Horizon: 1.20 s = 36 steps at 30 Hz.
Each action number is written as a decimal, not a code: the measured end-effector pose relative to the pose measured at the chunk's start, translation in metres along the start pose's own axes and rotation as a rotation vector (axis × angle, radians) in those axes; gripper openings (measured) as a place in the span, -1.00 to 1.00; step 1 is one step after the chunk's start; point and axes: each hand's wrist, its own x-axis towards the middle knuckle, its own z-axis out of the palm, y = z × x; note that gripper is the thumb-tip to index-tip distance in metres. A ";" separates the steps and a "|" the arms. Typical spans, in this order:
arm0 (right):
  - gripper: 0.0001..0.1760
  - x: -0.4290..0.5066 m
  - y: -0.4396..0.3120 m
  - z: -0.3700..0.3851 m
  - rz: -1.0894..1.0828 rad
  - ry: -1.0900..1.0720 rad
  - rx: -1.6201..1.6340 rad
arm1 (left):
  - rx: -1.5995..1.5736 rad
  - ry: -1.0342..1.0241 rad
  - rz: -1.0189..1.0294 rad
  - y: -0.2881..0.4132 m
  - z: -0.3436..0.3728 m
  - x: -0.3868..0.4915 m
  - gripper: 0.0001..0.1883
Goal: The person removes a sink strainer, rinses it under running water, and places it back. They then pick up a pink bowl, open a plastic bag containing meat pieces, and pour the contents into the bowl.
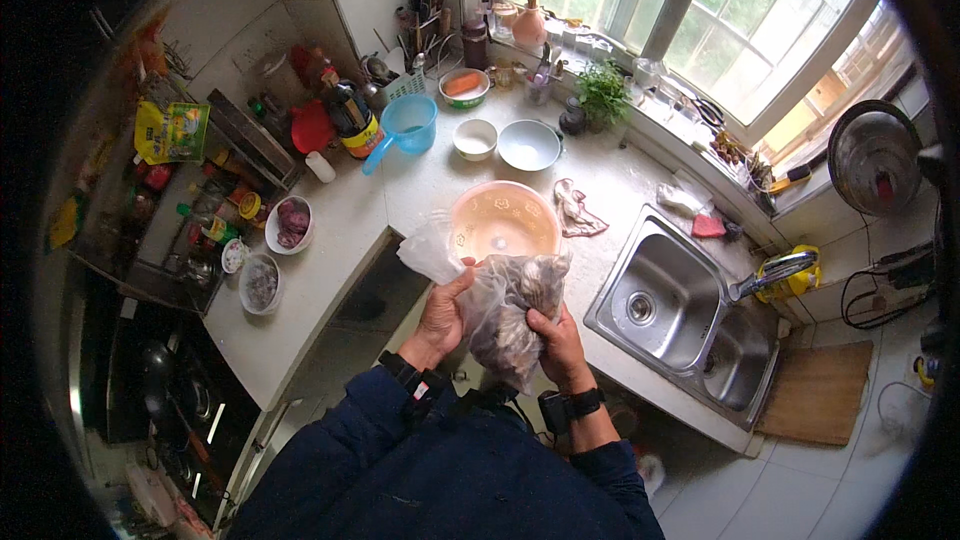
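Observation:
My left hand (442, 315) grips the gathered neck of a clear plastic bag (484, 300), whose loose end flares out to the upper left. My right hand (559, 345) holds the filled side of the same bag, thumb on top. Greyish-brown, wrinkled pieces show through the film; their kind cannot be told. Just beyond the bag, an orange plastic basin (504, 214) with a flower pattern stands on the white counter, partly covered by the bag. A crumpled cloth (577, 210) lies to the right of the basin.
Two bowls (529, 145) and a blue plastic dipper (409, 126) stand behind the basin. At right are a steel double sink (664, 292) and a wooden board (816, 390). Bowls of food (289, 225) and seasoning bottles stand at left. A potted plant (602, 94) is near the window.

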 end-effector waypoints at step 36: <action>-0.61 0.069 -0.027 0.008 -0.192 0.426 -0.722 | -0.165 -0.243 -0.759 -0.002 -0.020 0.128 -0.53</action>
